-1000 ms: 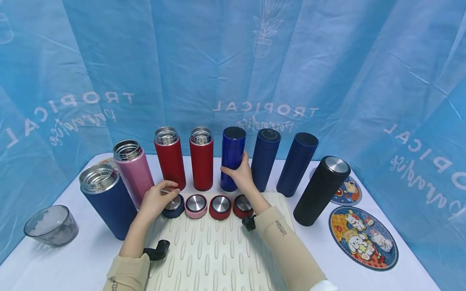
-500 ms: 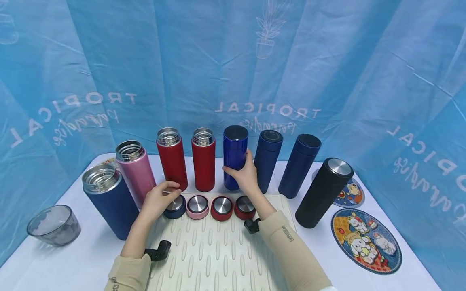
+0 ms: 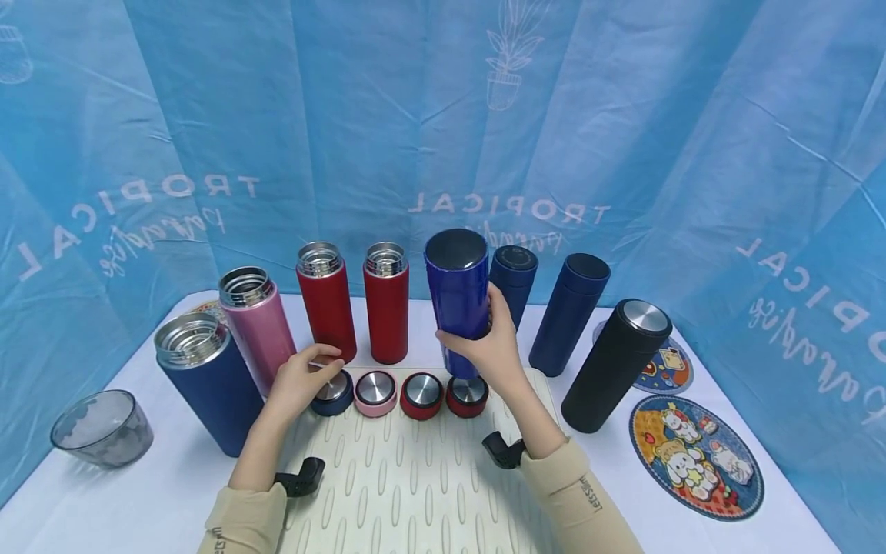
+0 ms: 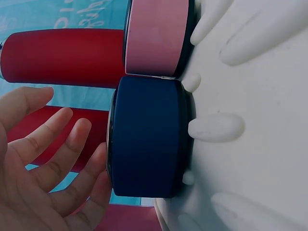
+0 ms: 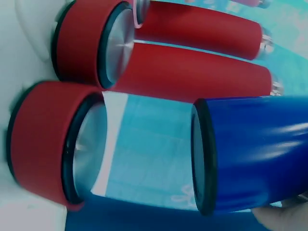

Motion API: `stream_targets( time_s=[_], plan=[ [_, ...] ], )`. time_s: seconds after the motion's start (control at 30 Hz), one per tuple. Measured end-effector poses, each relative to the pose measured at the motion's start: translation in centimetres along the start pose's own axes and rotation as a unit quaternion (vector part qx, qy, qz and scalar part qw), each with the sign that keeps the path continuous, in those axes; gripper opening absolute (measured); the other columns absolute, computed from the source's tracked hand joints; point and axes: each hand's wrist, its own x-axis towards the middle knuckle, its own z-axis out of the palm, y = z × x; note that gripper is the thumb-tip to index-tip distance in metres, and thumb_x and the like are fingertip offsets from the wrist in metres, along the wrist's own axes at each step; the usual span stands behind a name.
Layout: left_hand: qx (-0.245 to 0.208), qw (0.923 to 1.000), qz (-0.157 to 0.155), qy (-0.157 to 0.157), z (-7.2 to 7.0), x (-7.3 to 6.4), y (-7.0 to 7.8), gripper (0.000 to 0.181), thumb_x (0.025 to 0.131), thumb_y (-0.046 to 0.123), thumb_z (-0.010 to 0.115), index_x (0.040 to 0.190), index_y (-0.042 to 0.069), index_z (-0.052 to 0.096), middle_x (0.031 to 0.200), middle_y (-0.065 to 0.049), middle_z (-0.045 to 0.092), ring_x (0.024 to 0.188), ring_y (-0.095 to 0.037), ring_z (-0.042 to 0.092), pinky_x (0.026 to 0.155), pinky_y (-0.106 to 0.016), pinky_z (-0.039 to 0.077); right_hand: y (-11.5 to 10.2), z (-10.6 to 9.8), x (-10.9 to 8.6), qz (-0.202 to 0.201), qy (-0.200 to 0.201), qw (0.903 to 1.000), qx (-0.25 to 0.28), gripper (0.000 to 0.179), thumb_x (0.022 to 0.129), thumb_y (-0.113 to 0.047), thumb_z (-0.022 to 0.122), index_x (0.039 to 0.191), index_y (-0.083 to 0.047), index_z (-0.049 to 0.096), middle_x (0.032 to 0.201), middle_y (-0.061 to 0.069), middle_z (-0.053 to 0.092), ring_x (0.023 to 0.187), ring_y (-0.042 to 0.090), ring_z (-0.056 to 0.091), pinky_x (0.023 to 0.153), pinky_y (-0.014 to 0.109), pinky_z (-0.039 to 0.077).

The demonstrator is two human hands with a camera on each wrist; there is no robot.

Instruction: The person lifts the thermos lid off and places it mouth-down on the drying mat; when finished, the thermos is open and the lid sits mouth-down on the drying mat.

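Note:
My right hand (image 3: 487, 346) grips a glossy blue thermos (image 3: 458, 300) with a dark top, upright and lifted. In the right wrist view, the dark bottom rim of the blue thermos (image 5: 260, 154) hangs above a red lid (image 5: 53, 144) with a steel disc. My left hand (image 3: 304, 377) rests loosely by a navy lid (image 3: 334, 392), relaxed fingers at its edge and nothing held. The left wrist view shows the hand (image 4: 53, 168) beside that navy lid (image 4: 147, 137). A pink lid (image 3: 375, 392) and another red lid (image 3: 422, 394) complete the row.
Lidless bottles stand at left: navy (image 3: 211, 385), pink (image 3: 259, 327) and two red ones (image 3: 328, 308). Two navy thermoses (image 3: 571, 315) and a black one (image 3: 616, 365) stand right. A glass bowl (image 3: 104, 431), round mats (image 3: 695, 458) and a cream ridged mat (image 3: 415, 477) lie around.
My right hand has lifted the blue thermos off the table and brought it nearer and slightly right, over the rightmost red lid. My left hand stays by the navy lid.

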Motion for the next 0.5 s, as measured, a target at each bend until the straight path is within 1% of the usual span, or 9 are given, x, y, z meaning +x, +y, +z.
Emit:
stream_targets(
  time_s=[0.13,0.27,0.4,0.5],
  plan=[
    [0.0,1.0,0.0,0.0,-0.1,0.0,0.0,0.035,0.091,0.024,0.057,0.117,0.002,0.056,0.107,-0.018,0.06,0.094,-0.03,0.057,0.074,-0.034,0.053,-0.6,-1.1,-1.0,0.002,-0.018,0.9991,-0.038,0.085,0.068,-0.025,0.081,0.139,-0.028,0.035,0.128,0.002,0.042,0.118,0.023,0.043,0.097,0.052,0.038],
    [0.002,1.0,0.003,0.002,-0.2,0.0,0.1,0.034,0.091,0.024,0.057,0.117,0.002,0.056,0.106,-0.018,0.06,0.094,-0.03,0.057,0.074,-0.035,0.052,-0.6,-1.8,-1.9,-0.02,-0.039,0.9951,-0.089,0.084,0.066,-0.024,0.083,0.137,-0.032,0.039,0.12,0.004,0.043,0.116,0.026,0.042,0.093,0.053,0.04],
    [0.004,1.0,0.008,0.004,-0.1,0.0,0.0,0.034,0.091,0.023,0.058,0.116,0.001,0.057,0.107,-0.018,0.061,0.094,-0.03,0.057,0.074,-0.035,0.052,-0.3,-2.4,-2.5,-0.053,-0.063,0.9866,-0.141,0.086,0.064,-0.023,0.084,0.136,-0.035,0.04,0.118,0.004,0.043,0.115,0.031,0.045,0.088,0.055,0.044],
    [0.006,0.9999,0.007,0.005,0.0,0.0,0.0,0.034,0.09,0.024,0.058,0.116,0.002,0.057,0.107,-0.018,0.061,0.094,-0.03,0.057,0.074,-0.035,0.052,0.0,-2.7,-2.8,-0.076,-0.072,0.9764,-0.189,0.086,0.061,-0.023,0.085,0.134,-0.033,0.042,0.116,0.005,0.047,0.11,0.033,0.05,0.084,0.055,0.047]
  ],
)
